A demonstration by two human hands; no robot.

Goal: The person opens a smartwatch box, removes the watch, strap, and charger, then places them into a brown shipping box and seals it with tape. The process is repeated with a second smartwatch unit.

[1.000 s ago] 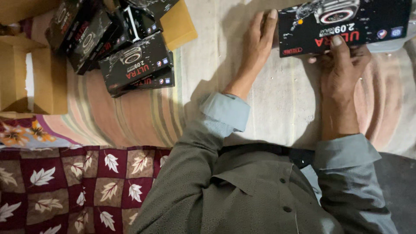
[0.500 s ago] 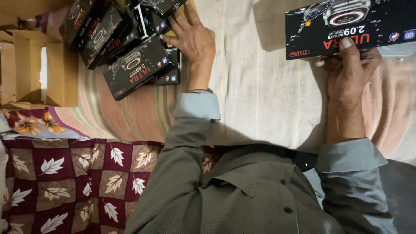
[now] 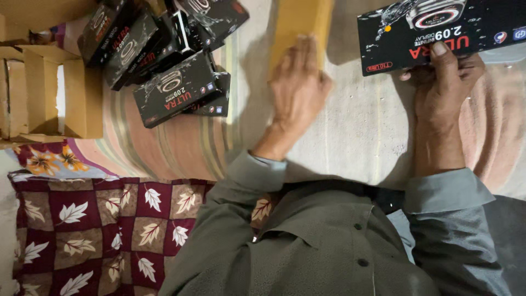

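Note:
My right hand [image 3: 444, 82] grips a long black box [image 3: 438, 33] with a watch picture on it, thumb pressed on its near edge, at the upper right. My left hand [image 3: 296, 87] lies with its fingers on the near end of a flat yellow-brown cardboard piece [image 3: 301, 22] at the top centre; whether it grips the piece is unclear. To the left of that hand lies a pile of several similar black boxes [image 3: 164, 60] on a striped cloth.
An open brown carton [image 3: 49, 93] stands at the far left. A pale mat [image 3: 350, 126] covers the floor under both hands. A maroon leaf-patterned cloth [image 3: 87, 230] lies at the lower left, beside my grey-green shirt.
My left hand left the black box, reached over to the pile of boxes, then came back to the middle and now rests on the cardboard piece. The right hand kept hold of the box.

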